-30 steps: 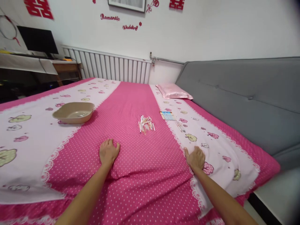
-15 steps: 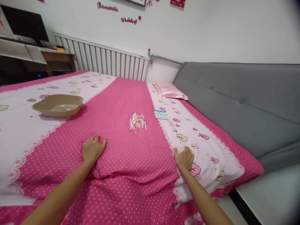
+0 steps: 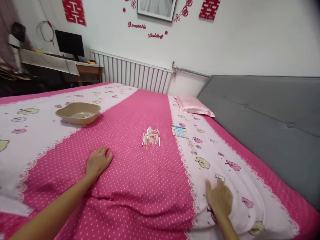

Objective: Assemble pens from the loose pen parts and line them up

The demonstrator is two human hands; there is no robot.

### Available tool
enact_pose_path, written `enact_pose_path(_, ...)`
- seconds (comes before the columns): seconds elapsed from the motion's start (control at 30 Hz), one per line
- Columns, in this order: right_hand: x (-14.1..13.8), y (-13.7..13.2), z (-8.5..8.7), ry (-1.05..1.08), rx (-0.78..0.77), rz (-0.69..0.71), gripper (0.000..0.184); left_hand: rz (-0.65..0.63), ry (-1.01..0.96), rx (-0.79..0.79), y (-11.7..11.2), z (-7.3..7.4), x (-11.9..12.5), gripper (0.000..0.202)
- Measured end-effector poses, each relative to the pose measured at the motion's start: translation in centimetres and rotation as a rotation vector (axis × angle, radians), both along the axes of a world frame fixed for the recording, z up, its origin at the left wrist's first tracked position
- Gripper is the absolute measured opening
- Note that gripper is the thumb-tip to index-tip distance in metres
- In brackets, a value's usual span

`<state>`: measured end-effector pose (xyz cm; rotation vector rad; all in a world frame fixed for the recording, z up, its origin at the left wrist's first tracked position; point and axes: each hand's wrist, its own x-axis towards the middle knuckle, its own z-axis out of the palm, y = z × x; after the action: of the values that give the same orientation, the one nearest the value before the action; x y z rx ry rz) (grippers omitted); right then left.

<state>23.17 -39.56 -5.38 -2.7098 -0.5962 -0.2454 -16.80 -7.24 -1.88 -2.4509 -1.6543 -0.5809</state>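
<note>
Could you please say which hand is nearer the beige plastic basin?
Left: the bare left hand is in front of the basin, slightly to its right; the bare right hand is farther off, well to its right.

soft, even light is bathing the white wall (image 3: 250,43); a faint shadow is lying beside the tan basin (image 3: 72,110), the satiny pillow (image 3: 193,105) is gleaming slightly, the right fingers (image 3: 223,190) are blurring, and dark vignetting is edging the upper-right corner.

At top centre of your frame, you can read the red script lettering "Romantic" (image 3: 137,25) and "Wedding" (image 3: 155,36) on the white wall (image 3: 235,40). At upper left and upper right, you see red 囍 signs (image 3: 74,12), each cut by the top edge.
</note>
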Motion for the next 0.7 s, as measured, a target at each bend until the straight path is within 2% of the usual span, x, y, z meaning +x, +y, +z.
enact_pose_path(0.17, 5.6, -4.9, 0.5, 0.167, 0.002, -0.230, 0.078, 0.007, 0.025, -0.029, 0.1, -0.1, -0.3, 0.053)
enact_pose_path(0.23, 7.0, -5.3, 1.2, 0.251, 0.022, -0.298, 0.081, 0.005, 0.033, -0.036, 0.2, 0.0, -0.4, 0.053)
enact_pose_path(0.3, 7.7, -4.0, 2.2, 0.279, 0.054, -0.362, 0.091, 0.021, 0.027, -0.055, 0.2, 0.2, -0.1, 0.053)
enact_pose_path(0.33, 7.7, -2.7, 2.8, 0.269, 0.077, -0.372, 0.094, 0.043, 0.014, -0.075, 0.1, 0.4, 0.4, 0.053)
enact_pose_path(0.37, 7.5, -1.0, 3.3, 0.247, 0.105, -0.317, 0.095, 0.084, -0.011, -0.098, 0.0, 0.6, 1.1, 0.053)
enact_pose_path(0.43, 6.6, 3.5, 4.2, 0.207, 0.174, -0.136, 0.098, 0.159, -0.090, -0.165, -0.4, 1.0, 3.3, 0.055)
enact_pose_path(0.6, 2.4, 17.5, 5.0, 0.399, 0.471, 0.386, 0.086, -0.028, -0.297, -0.293, -1.3, 0.9, 11.3, 0.060)
enact_pose_path(0.7, 0.1, 25.4, 5.1, 0.520, 0.372, 0.552, 0.080, -0.178, -0.332, -0.281, -1.0, 0.0, 14.9, 0.063)
